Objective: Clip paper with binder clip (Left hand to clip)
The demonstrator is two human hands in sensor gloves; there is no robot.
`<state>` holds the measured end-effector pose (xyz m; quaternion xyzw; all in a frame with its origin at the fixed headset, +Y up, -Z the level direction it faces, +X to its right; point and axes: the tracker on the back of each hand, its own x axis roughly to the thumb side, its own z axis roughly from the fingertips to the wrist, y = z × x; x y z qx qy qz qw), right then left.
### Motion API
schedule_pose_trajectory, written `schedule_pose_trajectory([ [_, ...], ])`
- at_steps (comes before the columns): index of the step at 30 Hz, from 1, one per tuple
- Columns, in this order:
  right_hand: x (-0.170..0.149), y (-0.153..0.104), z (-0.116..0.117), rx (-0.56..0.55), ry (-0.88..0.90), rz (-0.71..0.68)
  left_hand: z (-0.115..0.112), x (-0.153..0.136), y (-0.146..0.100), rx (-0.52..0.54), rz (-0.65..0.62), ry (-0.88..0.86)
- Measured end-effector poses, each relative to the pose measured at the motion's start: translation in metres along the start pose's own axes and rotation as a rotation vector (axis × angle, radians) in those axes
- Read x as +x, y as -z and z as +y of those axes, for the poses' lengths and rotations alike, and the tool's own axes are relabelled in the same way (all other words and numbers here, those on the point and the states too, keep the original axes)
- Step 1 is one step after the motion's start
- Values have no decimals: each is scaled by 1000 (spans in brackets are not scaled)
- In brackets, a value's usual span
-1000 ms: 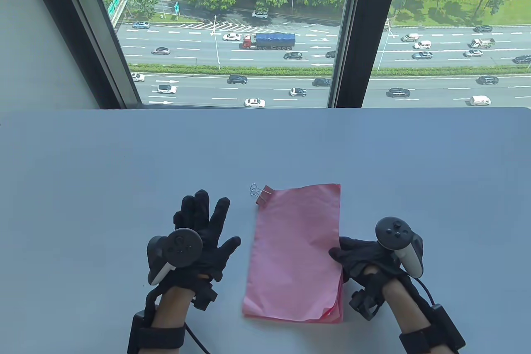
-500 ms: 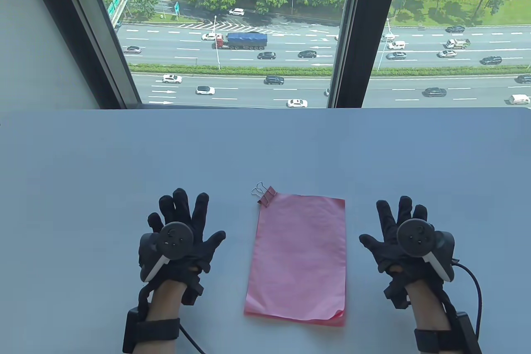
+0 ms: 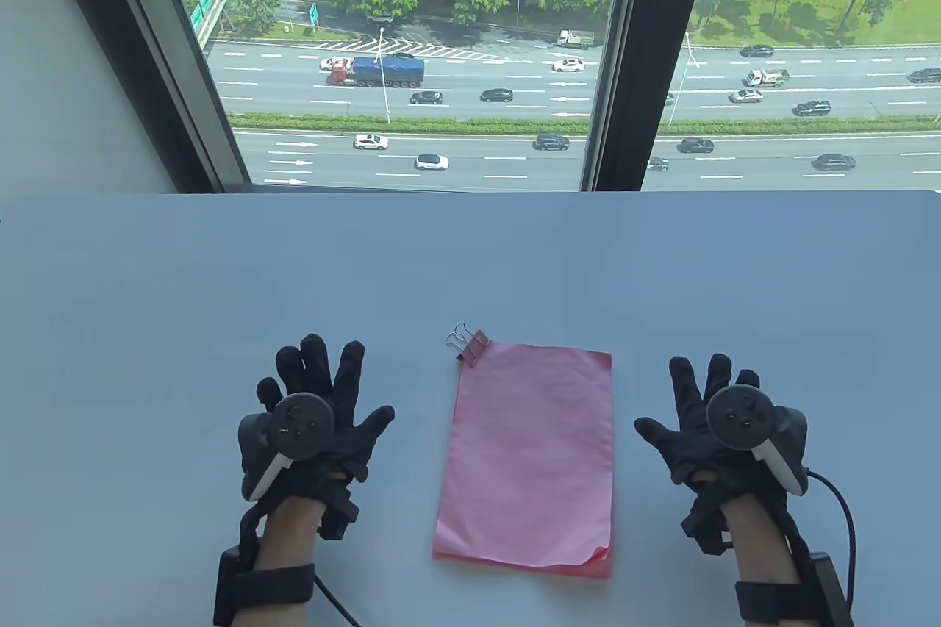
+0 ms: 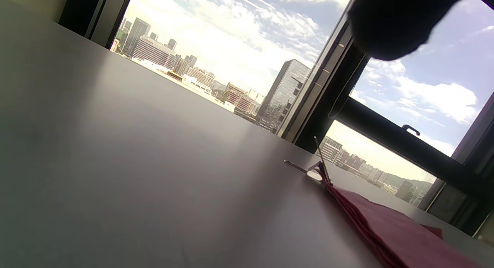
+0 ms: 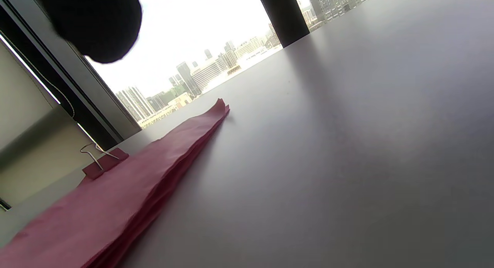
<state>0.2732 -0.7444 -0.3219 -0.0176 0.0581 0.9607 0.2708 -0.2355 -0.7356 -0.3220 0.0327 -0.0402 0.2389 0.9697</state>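
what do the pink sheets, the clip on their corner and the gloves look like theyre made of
Pink sheets: thin matte paper, the near corner curling, layered edges showing.
Binder clip: probably painted sheet metal body, with bare silvery wire handles.
Gloves on the left hand and right hand: black matte fabric, likely knit.

Left hand (image 3: 323,421) and right hand (image 3: 706,428) lie spread, palms down.

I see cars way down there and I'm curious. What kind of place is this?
Probably an office high up in a tall city building. A plain table stands against a big window, with a busy highway far below and towers outside.
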Motion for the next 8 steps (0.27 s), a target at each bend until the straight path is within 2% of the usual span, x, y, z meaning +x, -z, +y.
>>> schedule_pose_trajectory([
  [8, 1, 0, 1, 8, 3, -3, 0, 1, -1, -23, 10, 11],
])
